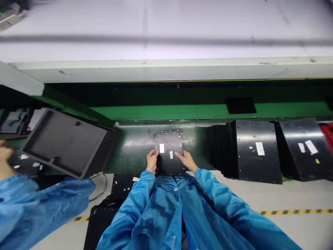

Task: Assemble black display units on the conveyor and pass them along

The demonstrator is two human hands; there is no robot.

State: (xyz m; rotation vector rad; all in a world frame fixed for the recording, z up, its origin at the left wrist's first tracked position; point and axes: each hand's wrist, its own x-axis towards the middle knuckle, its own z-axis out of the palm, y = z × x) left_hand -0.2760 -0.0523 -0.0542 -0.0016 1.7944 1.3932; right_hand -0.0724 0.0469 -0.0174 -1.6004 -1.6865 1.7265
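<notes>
We hold a black panel [167, 165] straight in front of our body, one hand at each side.
Our left hand [151, 161] grips its left edge and our right hand [187, 160] its right, both along the half nearest us; neither hand is nearer, though the right thumb reaches further in, just beside a white label [171, 155]. The long axis runs away from us, between our hands, over a green surface [132, 149]. Another edge peeks out at the far end; we cannot tell how many panels we hold. Well apart on our right is a panel stack [257, 159]; leftward, a dark tray [67, 139].
</notes>
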